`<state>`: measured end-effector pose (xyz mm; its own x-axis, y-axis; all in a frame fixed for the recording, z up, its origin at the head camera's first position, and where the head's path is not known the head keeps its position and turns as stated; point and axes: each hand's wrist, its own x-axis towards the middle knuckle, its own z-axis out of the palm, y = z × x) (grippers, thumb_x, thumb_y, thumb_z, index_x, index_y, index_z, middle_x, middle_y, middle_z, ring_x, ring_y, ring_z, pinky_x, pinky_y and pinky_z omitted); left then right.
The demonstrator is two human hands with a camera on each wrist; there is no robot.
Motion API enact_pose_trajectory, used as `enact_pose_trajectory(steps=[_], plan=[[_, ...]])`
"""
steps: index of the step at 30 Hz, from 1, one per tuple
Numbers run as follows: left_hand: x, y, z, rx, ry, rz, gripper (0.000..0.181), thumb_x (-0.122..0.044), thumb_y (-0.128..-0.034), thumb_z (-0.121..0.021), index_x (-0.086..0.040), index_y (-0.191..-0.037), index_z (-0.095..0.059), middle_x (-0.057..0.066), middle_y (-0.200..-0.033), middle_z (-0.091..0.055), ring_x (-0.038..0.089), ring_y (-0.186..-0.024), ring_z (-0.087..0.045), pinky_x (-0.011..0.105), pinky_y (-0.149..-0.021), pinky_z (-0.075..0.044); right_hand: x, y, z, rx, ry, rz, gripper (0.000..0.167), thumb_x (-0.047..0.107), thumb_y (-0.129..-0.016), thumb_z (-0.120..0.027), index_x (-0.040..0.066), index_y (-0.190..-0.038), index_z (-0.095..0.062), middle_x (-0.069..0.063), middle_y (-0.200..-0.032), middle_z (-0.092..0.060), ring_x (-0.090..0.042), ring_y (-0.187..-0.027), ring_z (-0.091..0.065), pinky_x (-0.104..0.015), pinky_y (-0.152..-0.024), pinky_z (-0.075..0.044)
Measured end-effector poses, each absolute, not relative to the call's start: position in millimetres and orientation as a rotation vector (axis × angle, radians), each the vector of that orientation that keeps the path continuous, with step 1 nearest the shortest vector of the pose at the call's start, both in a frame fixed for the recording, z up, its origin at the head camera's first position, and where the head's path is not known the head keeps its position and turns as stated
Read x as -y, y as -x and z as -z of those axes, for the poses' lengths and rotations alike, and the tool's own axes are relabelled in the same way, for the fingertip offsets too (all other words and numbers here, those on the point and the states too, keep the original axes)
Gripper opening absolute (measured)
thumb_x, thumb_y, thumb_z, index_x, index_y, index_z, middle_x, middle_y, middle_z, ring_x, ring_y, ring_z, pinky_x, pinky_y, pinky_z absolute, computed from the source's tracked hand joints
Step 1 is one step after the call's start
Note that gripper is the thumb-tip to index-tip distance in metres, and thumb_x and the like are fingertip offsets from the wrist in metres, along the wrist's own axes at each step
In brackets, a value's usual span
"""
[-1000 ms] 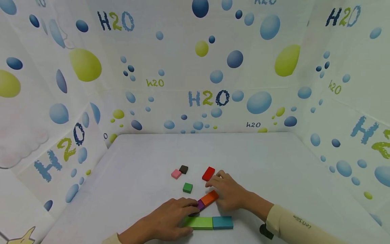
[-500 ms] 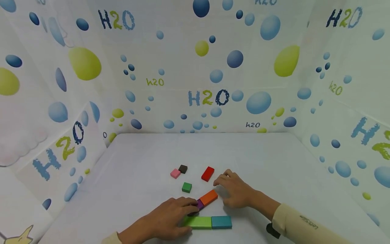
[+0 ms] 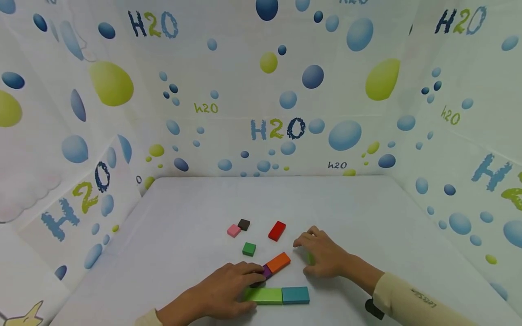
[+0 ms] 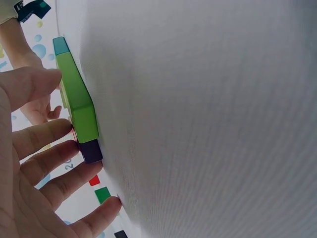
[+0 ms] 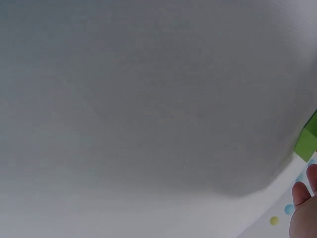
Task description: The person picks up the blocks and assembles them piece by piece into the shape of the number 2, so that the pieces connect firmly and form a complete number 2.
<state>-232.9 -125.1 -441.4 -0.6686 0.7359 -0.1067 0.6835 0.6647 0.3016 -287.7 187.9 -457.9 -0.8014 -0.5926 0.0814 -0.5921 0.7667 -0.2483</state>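
My left hand (image 3: 224, 290) lies low across the left end of a lime-green block (image 3: 267, 295). Its fingers reach over a purple block (image 3: 267, 271), with the thumb at the lime block's near side. In the left wrist view the fingers (image 4: 59, 186) are fairly straight, and two tips touch a dark block (image 4: 90, 151). A teal block (image 3: 295, 295) abuts the lime one, and an orange block (image 3: 279, 262) abuts the purple one. My right hand (image 3: 326, 256) hovers to the right with bent, spread fingers. Between its thumb and fingers shows a green block (image 5: 307, 144), partly hidden; contact is unclear.
Farther back on the white table (image 3: 195, 203) lie a red block (image 3: 277, 231), a dark green block (image 3: 249, 249), a pink block (image 3: 234, 230) and a black block (image 3: 244, 224). A printed backdrop (image 3: 228, 68) encloses the table at the back and sides.
My right hand has drawn to the right, away from the red and orange blocks. A green block now shows between its thumb and fingers. The left hand has stayed in place.
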Motion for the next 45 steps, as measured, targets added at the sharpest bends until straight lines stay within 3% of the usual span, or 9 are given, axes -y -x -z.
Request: enact_pose_trajectory(steps=[23,45], plan=[[129,235,443,-2.656,-1.224,-0.382,0.050,-0.044,-0.0930,-0.068,-0.028,-0.139,-0.061,-0.009,-0.146,-0.052,0.014,-0.131,-0.050,0.045,-0.105,-0.048,-221,280,465,-2.991,1.010,0.476,0.048,0.036,-0.083,-0.076,0.016,-0.124,-0.063,0.009,-0.119,-0.062,-0.014,-0.110,-0.043,-0.044,-0.092,-0.045],[127,235,441,-2.664,-1.239,-0.372,0.046,-0.041,-0.0946,-0.067,-0.027,-0.138,-0.062,-0.009,-0.146,-0.053,0.015,-0.131,-0.050,0.045,-0.104,-0.049,-233,275,469,-3.036,1.130,0.561,0.027,0.015,-0.086,-0.072,0.013,-0.113,-0.068,0.012,-0.105,-0.062,-0.010,-0.103,-0.046,-0.037,-0.090,-0.046]])
